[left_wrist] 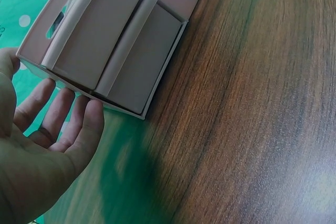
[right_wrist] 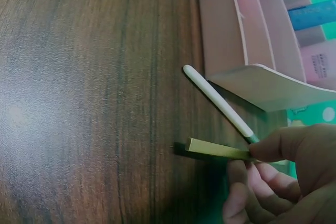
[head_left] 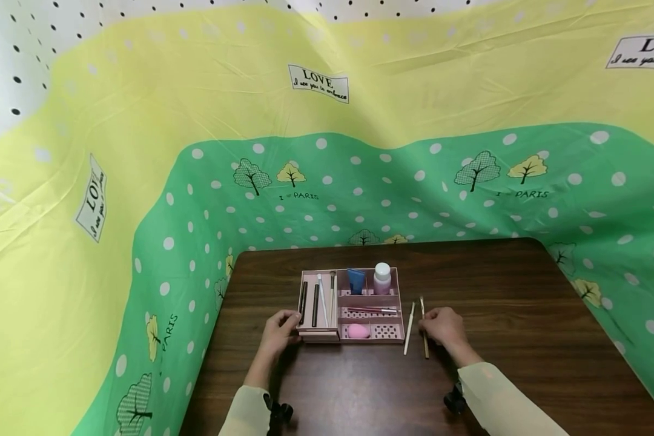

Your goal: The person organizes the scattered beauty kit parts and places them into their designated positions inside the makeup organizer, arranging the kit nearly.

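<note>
My right hand point(head_left: 444, 326) pinches a thin makeup brush point(head_left: 426, 345) between thumb and fingers, just right of a pink organizer box point(head_left: 370, 340). The brush's flat gold-coloured handle end point(right_wrist: 210, 148) sticks out past the fingertips in the right wrist view. Between that brush and the box lies a white-handled brush point(head_left: 409, 333) on the table. At the box's left side rests my left hand point(head_left: 279, 333), its fingertips touching the wall near the front corner. Seen from the left wrist, its fingers point(left_wrist: 86, 129) are loosely bent below the box's edge, beside two drawer fronts point(left_wrist: 142, 51).
Inside the box are dark pencils point(head_left: 315, 306), a white stick point(head_left: 323, 300), a brush point(head_left: 332, 297), a blue tube point(head_left: 356, 281), a white-capped bottle point(head_left: 382, 278), pink-handled brushes point(head_left: 367, 310) and a pink sponge point(head_left: 358, 331). Patterned cloth point(head_left: 327, 206) hangs behind the wooden table point(head_left: 360, 387).
</note>
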